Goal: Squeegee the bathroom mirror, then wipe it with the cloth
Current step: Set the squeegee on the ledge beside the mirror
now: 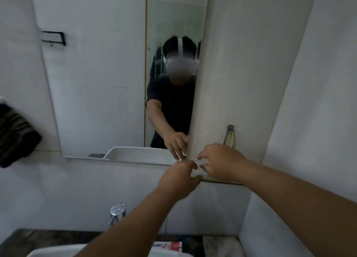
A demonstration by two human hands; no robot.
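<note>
Both hands meet at the lower right corner of the bathroom mirror (100, 83), where a white panel (231, 73) juts out beside the glass. The left hand (178, 179) reaches up with its fingers (191, 167) loosely curled, the tips at the mirror's bottom edge; whether they pinch anything cannot be told. The right hand (222, 162) hovers just beside it, fingers (202, 156) spread and partly bent, the tips touching or nearly touching the foot of the white panel, with nothing clearly held. Just under the hands a thin yellow-edged strip (216, 179) runs along the bottom of the panel; what it is cannot be made out. Above the right hand a grey and yellow handle (229, 135) hangs against the panel. The glass reflects the person in a dark shirt, a white basin and a black wall rack (54, 37). A dark striped cloth (15, 135) hangs on the wall well to the left of the mirror. Below, a chrome tap (117, 213) stands at the back edge of the dark surface (48, 237), near a white basin (58, 252) and a red, white and blue tube (168, 246).
</note>
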